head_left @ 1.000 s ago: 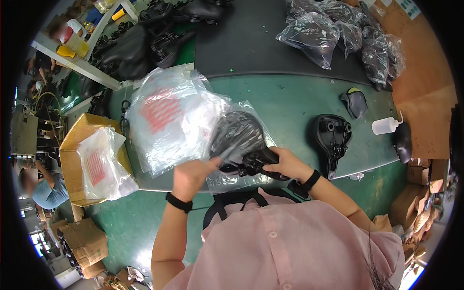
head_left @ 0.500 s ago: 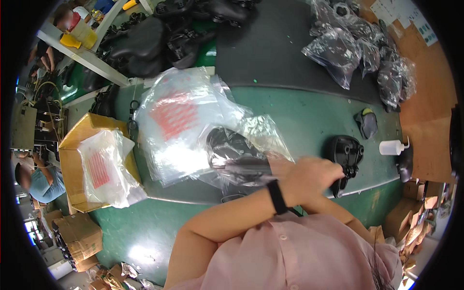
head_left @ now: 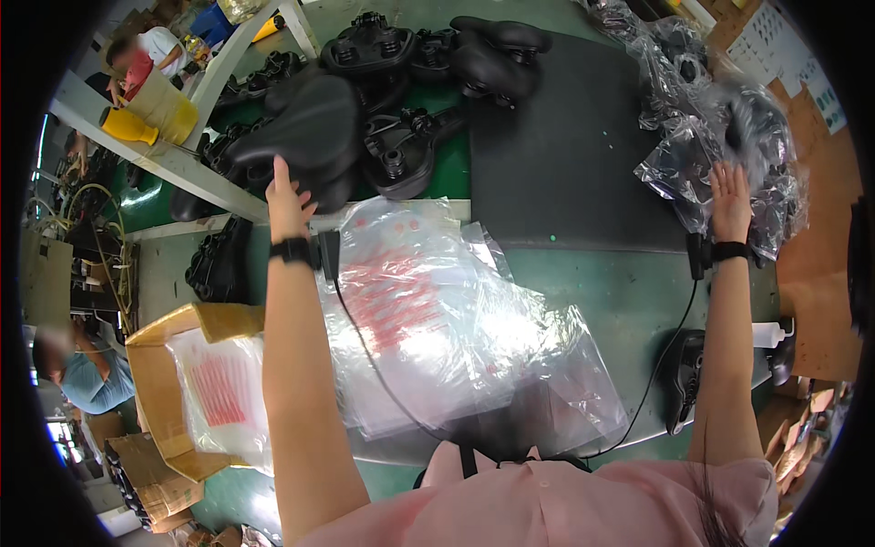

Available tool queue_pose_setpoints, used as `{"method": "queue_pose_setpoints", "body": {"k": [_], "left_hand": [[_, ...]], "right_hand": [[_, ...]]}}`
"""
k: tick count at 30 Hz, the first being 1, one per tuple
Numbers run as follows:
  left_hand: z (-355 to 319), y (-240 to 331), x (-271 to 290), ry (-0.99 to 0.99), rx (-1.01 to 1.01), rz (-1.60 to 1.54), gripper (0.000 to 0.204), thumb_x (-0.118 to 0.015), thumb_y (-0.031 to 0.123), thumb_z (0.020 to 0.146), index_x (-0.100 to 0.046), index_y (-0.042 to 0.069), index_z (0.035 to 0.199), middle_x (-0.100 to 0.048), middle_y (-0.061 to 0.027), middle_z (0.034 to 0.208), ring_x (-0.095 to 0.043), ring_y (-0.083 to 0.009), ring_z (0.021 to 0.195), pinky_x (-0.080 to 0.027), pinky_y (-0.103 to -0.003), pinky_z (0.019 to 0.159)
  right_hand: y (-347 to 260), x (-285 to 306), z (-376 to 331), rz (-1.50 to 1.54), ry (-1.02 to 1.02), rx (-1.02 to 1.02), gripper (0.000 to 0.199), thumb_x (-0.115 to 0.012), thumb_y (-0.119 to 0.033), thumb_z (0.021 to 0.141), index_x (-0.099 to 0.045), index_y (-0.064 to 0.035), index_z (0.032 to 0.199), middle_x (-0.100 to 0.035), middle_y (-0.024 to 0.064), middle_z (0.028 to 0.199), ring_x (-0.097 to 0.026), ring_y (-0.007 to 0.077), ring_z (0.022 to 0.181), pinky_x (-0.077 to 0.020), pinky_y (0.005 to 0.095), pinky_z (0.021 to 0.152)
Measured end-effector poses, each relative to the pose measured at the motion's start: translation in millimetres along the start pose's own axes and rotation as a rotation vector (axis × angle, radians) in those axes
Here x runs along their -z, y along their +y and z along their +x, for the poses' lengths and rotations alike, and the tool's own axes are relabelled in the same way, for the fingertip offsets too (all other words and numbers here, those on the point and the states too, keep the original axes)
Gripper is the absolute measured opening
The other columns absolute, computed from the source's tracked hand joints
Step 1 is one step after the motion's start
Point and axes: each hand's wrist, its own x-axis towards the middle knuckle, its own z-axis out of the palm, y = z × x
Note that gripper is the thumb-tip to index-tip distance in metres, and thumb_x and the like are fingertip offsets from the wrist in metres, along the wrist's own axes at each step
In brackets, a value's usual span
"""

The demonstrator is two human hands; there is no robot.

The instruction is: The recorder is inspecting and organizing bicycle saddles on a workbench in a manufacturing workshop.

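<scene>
Reaching out both ways, the person works at a green table (head_left: 629, 301). The left hand (head_left: 287, 202) touches a black saddle (head_left: 305, 137) in the heap of bare saddles (head_left: 428, 82) at the table's far left; its fingers are spread on the saddle's near edge, not closed round it. The right hand (head_left: 731, 187) is flat and open against a bagged saddle (head_left: 729, 155) in the pile at the far right edge, gripping nothing. A stack of clear bags (head_left: 428, 319) lies at the near edge, between the arms. As a judgement, several saddles are already bagged at the right, while many bare ones remain at the left, so much is left to bag.
</scene>
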Motion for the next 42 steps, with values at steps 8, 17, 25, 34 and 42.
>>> {"method": "queue_pose_setpoints", "body": {"k": [8, 17, 25, 34, 42], "left_hand": [[32, 2, -60, 0.044, -0.466, -0.099, 0.067, -0.085, 0.024, 0.066, -0.052, -0.007, 0.116, -0.060, -0.0159, 0.115, -0.058, -0.0311, 0.105, -0.048, -0.037, 0.086], [-251, -8, -72, -0.846, -1.447, 0.930, 0.042, -0.064, 0.004, 0.064, -0.061, 0.011, 0.105, -0.057, -0.0081, 0.099, -0.055, -0.0285, 0.095, -0.041, -0.043, 0.092], [-349, -161, -38, -0.606, -0.749, 0.962, 0.060, -0.070, 0.025, 0.078, -0.046, 0.014, 0.132, -0.040, -0.0131, 0.138, -0.036, -0.0372, 0.126, -0.030, -0.051, 0.103], [-296, -180, -5, -0.342, -0.831, 1.392, 0.064, -0.066, 0.034, 0.083, -0.040, 0.016, 0.138, -0.034, -0.0194, 0.143, -0.036, -0.0394, 0.128, -0.031, -0.052, 0.105], [-368, -209, -87, -0.280, -0.404, 1.122, 0.044, -0.071, 0.033, 0.078, -0.052, 0.001, 0.102, -0.059, -0.0190, 0.104, -0.058, -0.0392, 0.096, -0.047, -0.046, 0.078]], "right_hand": [[58, -176, -182, -0.098, -0.573, -0.751, 0.034, -0.054, -0.026, 0.095, -0.059, 0.0023, 0.113, -0.068, 0.0128, 0.096, -0.067, 0.0191, 0.078, -0.0553, 0.0304, 0.071], [-9, -148, -227, 0.340, -0.738, -1.294, 0.062, -0.045, -0.043, 0.095, -0.041, 0.0060, 0.133, -0.055, 0.0300, 0.120, -0.064, 0.0365, 0.099, -0.0576, 0.0436, 0.078], [-44, 69, -295, 0.015, -0.238, -1.021, 0.056, -0.062, -0.003, 0.073, -0.046, 0.0017, 0.126, -0.062, 0.0161, 0.108, -0.066, 0.0265, 0.086, -0.0556, 0.0356, 0.076], [-15, 124, -329, 0.034, -0.191, -0.992, 0.052, -0.067, -0.004, 0.077, -0.046, -0.0027, 0.125, -0.063, 0.0154, 0.101, -0.066, 0.0260, 0.081, -0.0564, 0.0349, 0.070], [16, 144, -339, -0.004, -0.251, -0.972, 0.057, -0.073, -0.001, 0.073, -0.046, -0.0005, 0.123, -0.061, 0.0082, 0.106, -0.064, 0.0219, 0.084, -0.0538, 0.0360, 0.076]]}}
